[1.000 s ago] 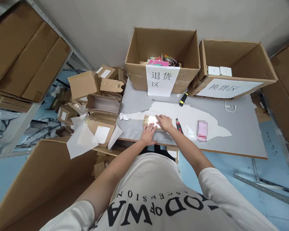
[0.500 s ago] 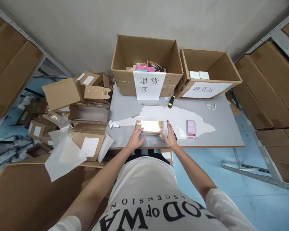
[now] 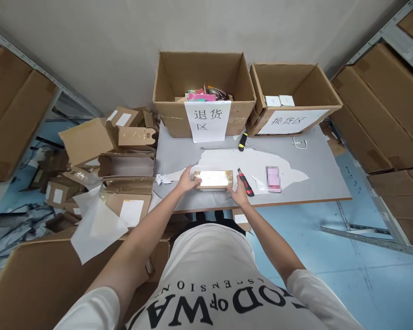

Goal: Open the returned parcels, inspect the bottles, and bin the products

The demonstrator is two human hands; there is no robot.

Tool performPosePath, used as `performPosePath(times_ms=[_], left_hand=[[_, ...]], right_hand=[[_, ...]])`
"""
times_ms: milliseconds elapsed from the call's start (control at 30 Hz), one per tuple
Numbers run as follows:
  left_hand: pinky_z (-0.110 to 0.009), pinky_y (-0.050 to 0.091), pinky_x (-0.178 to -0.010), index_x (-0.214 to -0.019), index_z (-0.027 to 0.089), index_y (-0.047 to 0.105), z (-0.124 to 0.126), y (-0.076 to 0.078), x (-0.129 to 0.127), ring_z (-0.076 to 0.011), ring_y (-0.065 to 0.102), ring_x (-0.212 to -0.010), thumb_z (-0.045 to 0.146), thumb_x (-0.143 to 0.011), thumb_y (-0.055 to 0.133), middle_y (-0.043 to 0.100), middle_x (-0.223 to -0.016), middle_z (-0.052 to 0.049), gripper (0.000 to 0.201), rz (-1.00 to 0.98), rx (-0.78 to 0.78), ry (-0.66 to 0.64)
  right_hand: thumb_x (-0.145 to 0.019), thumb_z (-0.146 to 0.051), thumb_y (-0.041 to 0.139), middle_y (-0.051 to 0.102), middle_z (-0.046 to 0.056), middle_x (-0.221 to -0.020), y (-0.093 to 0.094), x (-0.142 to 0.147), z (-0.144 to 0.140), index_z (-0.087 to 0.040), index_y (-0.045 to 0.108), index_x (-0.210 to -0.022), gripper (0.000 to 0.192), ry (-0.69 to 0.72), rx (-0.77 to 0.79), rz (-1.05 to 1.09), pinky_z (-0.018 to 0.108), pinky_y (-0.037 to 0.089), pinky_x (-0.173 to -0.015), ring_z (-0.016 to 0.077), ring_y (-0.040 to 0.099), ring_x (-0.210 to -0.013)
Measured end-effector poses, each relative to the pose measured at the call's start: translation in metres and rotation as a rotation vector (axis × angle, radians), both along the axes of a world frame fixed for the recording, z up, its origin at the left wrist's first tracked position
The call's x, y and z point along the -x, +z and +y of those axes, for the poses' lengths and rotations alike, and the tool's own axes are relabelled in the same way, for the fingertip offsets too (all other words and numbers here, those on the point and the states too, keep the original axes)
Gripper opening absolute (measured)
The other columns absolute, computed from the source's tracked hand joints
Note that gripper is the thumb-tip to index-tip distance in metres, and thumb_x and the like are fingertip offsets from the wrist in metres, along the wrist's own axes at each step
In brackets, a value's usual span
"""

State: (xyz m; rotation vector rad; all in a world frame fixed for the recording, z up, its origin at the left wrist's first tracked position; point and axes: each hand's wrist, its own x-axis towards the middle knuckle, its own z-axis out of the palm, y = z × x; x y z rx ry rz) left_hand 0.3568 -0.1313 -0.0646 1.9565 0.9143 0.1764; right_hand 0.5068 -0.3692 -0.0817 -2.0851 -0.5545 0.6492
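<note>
A small, long cardboard box [image 3: 213, 185] lies sideways between the two hands, near the front edge of the grey table [image 3: 316, 178], over a bare white patch [image 3: 223, 160] in its covering. The box is brown, with square corners and a flat top. A white label [image 3: 214, 177] covers most of that top, bright with glare, so any print cannot be made out. Shiny, wrinkled clear tape [image 3: 230, 176] wraps both ends, and the plain front side shows below the label. Whether the box rests fully on the table or is slightly raised, I cannot tell. The left hand [image 3: 188, 181] is clamped on its left end and the right hand [image 3: 239, 191] on its right, together holding it from both sides. Just beside the right hand lies a red and black cutter [image 3: 247, 184]; a crumpled paper [image 3: 163, 179] lies near the left hand.
</note>
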Motion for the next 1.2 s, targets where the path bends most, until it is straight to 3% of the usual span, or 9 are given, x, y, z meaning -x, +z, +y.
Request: performPosePath(times_ms=[100,233,267,367,467,700,1000,1100,1200], left_hand=[[-0.045,0.022,-0.116,-0.143,0.013,0.036,-0.035,0.005,0.006,-0.0329,0.021,-0.144,0.034,-0.075,0.067,0.024,-0.155,-0.017,0.077,-0.008,-0.324,-0.094],[-0.048,0.01,-0.118,-0.143,0.015,0.037,-0.087,0.004,0.023,-0.0286,0.016,-0.146,0.031,-0.083,0.055,0.026,-0.155,-0.015,0.065,0.021,-0.503,-0.591],[-0.049,0.009,-0.117,-0.145,0.014,0.033,-0.097,0.003,0.025,-0.0291,0.014,-0.146,0.032,-0.082,0.055,0.023,-0.156,-0.016,0.069,0.057,-0.531,-0.625],[-0.053,0.005,-0.116,-0.148,0.012,0.025,-0.11,-0.001,0.025,-0.0314,0.007,-0.147,0.039,-0.08,0.057,0.015,-0.158,-0.018,0.08,0.159,-0.59,-0.607],[-0.053,0.003,-0.116,-0.149,0.011,0.021,-0.108,-0.002,0.018,-0.0317,0.005,-0.147,0.04,-0.08,0.056,0.011,-0.158,-0.018,0.083,0.206,-0.613,-0.584],[-0.053,0.003,-0.116,-0.149,0.01,0.021,-0.105,-0.001,0.012,-0.0327,0.007,-0.146,0.04,-0.076,0.06,0.014,-0.158,-0.018,0.088,0.263,-0.585,-0.556],[-0.05,0.003,-0.116,-0.151,0.01,0.013,-0.1,-0.007,0.017,-0.0316,0.001,-0.147,0.042,-0.07,0.064,0.007,-0.159,-0.017,0.102,0.236,-0.535,-0.602],[-0.05,0.004,-0.117,-0.151,0.01,0.015,-0.1,-0.005,0.018,-0.0315,0.003,-0.147,0.04,-0.07,0.065,0.009,-0.159,-0.016,0.1,0.19,-0.487,-0.584],[-0.048,0.007,-0.118,-0.15,0.011,0.018,-0.091,0.0,0.023,-0.0296,0.01,-0.147,0.041,-0.075,0.061,0.014,-0.158,-0.016,0.092,0.076,-0.387,-0.508]], right_hand=[[-0.082,-0.038,0.056,0.028,0.017,-0.154,0.007,-0.009,0.011,-0.009,0.027,-0.148,0.077,0.149,0.064,-0.248,0.046,0.02,-0.118,0.0288,0.021,-0.144],[-0.086,-0.032,0.053,0.039,0.017,-0.148,0.019,-0.024,0.034,-0.009,0.035,-0.145,0.066,0.335,0.173,-0.399,0.047,0.023,-0.115,0.0297,0.031,-0.14],[-0.086,-0.032,0.053,0.04,0.017,-0.147,0.022,-0.027,0.04,-0.011,0.035,-0.144,0.065,0.39,0.195,-0.427,0.048,0.024,-0.114,0.0302,0.032,-0.139],[-0.087,-0.032,0.055,0.041,0.015,-0.147,0.028,-0.033,0.058,-0.014,0.036,-0.145,0.064,0.556,0.256,-0.506,0.051,0.024,-0.113,0.0317,0.033,-0.138],[-0.088,-0.033,0.054,0.039,0.016,-0.149,0.031,-0.033,0.073,-0.014,0.036,-0.145,0.063,0.679,0.316,-0.565,0.051,0.023,-0.112,0.0319,0.033,-0.138],[-0.092,-0.037,0.05,0.038,0.016,-0.15,0.028,-0.03,0.093,-0.016,0.033,-0.146,0.06,0.795,0.444,-0.592,0.051,0.024,-0.111,0.0297,0.034,-0.137],[-0.093,-0.042,0.047,0.044,0.014,-0.146,0.021,-0.04,0.079,-0.019,0.04,-0.143,0.055,0.707,0.407,-0.527,0.049,0.023,-0.113,0.0265,0.038,-0.135],[-0.088,-0.051,0.053,0.036,0.017,-0.15,0.016,-0.044,0.069,-0.017,0.039,-0.144,0.067,0.547,0.359,-0.467,0.053,0.02,-0.113,0.0309,0.03,-0.14],[-0.082,-0.06,0.055,0.027,0.02,-0.153,0.01,-0.039,0.053,-0.011,0.025,-0.15,0.089,0.311,0.216,-0.309,0.049,0.023,-0.114,0.0315,0.026,-0.142]])
